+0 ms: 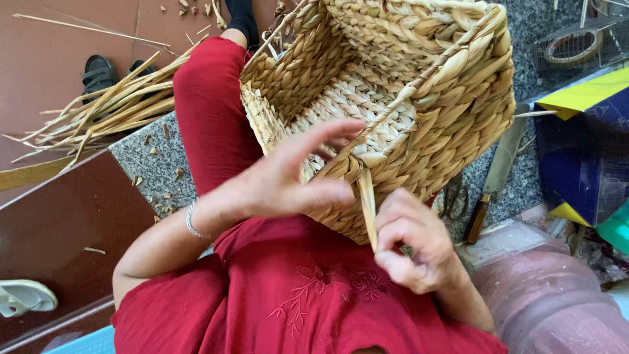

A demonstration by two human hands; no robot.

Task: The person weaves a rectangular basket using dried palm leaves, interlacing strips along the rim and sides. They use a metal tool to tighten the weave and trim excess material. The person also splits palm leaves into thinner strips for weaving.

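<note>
In the upper centre of the frame a woven straw basket (393,98) rests on the red-clothed lap. The right hand (416,242) pinches a loose straw strand (368,203) at the basket's rim. The left hand (288,180) has its fingers spread open, touching the basket.

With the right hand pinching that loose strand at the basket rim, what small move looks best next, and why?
Probably pull the strand snug with the right hand: it runs loose from the basket rim, and the left hand hovers open beside it.
</note>
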